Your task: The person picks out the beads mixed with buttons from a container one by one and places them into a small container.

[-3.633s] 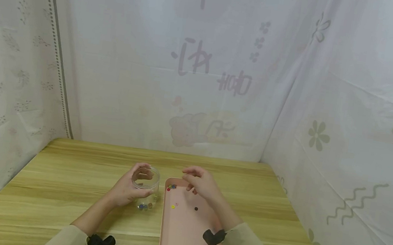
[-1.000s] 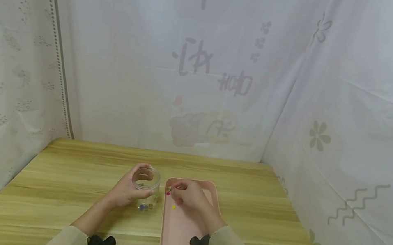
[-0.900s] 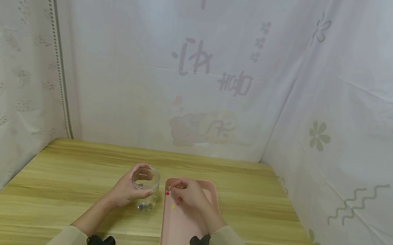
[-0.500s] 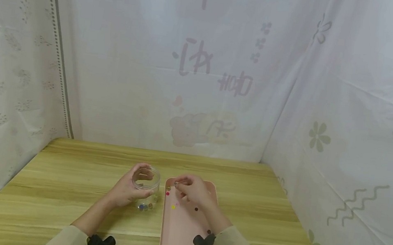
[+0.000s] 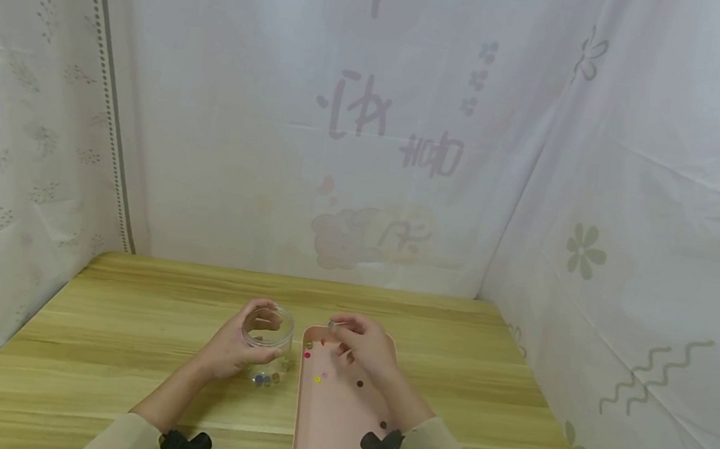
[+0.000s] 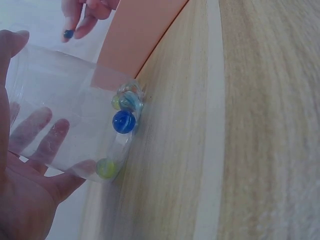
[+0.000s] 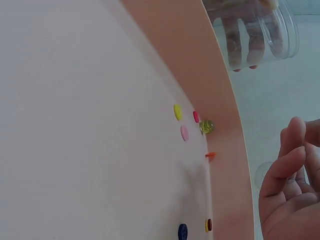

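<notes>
My left hand grips a clear jar from its left side, its open mouth upward. Several glass marbles lie at the jar's bottom, among them a blue one and a yellow-green one. Above the far end of the pink tray, my right hand pinches a small dark marble between thumb and fingertip. Against the tray's wall rests a yellow-green marble. Nearby are a red button, a yellow button, a pink button and an orange piece.
Farther along the tray lie a dark blue button and another dark button. The tray's raised rim stands between the jar and the buttons. Jar and tray are on a wooden table, with a patterned white curtain behind.
My right hand has pinched a marble from the tray's far left corner and lifted it up, drawing slightly right. The orange-red piece has come into sight there. Left hand and jar stay put.
</notes>
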Available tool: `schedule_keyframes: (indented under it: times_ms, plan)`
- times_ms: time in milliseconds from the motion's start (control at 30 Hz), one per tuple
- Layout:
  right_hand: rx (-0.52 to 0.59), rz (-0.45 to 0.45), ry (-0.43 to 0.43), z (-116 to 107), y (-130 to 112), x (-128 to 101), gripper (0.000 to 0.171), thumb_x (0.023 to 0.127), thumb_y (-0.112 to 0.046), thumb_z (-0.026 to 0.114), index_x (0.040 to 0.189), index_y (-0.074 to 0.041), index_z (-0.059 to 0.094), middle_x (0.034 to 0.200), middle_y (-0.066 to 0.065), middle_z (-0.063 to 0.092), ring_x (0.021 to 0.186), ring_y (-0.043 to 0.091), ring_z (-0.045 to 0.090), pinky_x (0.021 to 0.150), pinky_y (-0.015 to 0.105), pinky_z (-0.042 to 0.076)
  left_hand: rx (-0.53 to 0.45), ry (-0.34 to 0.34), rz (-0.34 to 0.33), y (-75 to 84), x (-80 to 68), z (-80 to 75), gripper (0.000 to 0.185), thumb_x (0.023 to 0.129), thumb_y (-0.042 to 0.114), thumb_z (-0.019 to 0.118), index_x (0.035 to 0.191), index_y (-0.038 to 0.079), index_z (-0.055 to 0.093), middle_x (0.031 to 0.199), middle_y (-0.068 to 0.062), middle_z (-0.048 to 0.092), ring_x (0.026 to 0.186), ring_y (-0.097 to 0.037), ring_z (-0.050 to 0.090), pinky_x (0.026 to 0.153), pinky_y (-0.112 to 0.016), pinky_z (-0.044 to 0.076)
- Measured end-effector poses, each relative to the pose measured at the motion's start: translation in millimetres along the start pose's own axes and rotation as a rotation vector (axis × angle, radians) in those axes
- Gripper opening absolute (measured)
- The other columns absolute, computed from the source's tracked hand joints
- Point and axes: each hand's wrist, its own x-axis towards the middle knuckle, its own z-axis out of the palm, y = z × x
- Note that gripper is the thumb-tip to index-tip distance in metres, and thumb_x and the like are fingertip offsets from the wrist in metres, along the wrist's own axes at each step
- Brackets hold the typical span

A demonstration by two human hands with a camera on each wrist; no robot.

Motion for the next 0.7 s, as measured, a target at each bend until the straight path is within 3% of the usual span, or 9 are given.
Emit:
schedule_keyframes:
  times_ms: [133,400,633,700]
  plan:
    - [0.072,0.005,0.005,-2.4,1.3,1.5,0.044,0.105,-0.03,0.076,0.142,-0.007,0.07,0.123,0.013,0.075,0.077,0.014,0.067,0.063,0.025,0.052,0.008,-0.002,-0.001,0.1,0.0,-0.2,0.078,0.093,0.01,0.088,0.155,0.003,0.04,0.148,-0.028,0.056,0.141,-0.052,0.057,0.095,-0.034,0.062]
    - [0.205,0.012,-0.012,-5.0,-3.7,-0.2,0.042,0.104,-0.027,0.076,0.141,-0.009,0.069,0.123,0.006,0.073,0.074,0.013,0.062,0.06,0.023,0.048,0.024,0.001,0.014,1.0,0.4,0.3,0.078,0.093,0.01,0.088,0.155,0.003,0.041,0.147,-0.027,0.058,0.14,-0.049,0.059,0.113,-0.066,0.052]
    - [0.234,0.015,-0.021,-4.4,-9.8,-0.9,0.039,0.105,-0.029,0.076,0.138,-0.009,0.07,0.119,0.004,0.072,0.075,0.013,0.063,0.061,0.022,0.048,0.01,-0.005,-0.001,0.9,0.1,-0.4,0.078,0.093,0.01,0.087,0.155,0.003,0.04,0.148,-0.028,0.056,0.141,-0.053,0.057,0.095,-0.034,0.062]
    - [0.237,0.017,-0.023,-3.1,-11.8,-0.4,0.04,0.104,-0.029,0.077,0.138,-0.009,0.07,0.119,0.003,0.072,0.075,0.013,0.062,0.061,0.022,0.048,0.01,-0.003,0.001,0.9,-0.1,-0.1,0.078,0.093,0.009,0.087,0.155,0.003,0.04,0.148,-0.028,0.056,0.141,-0.053,0.057,0.094,-0.031,0.062]
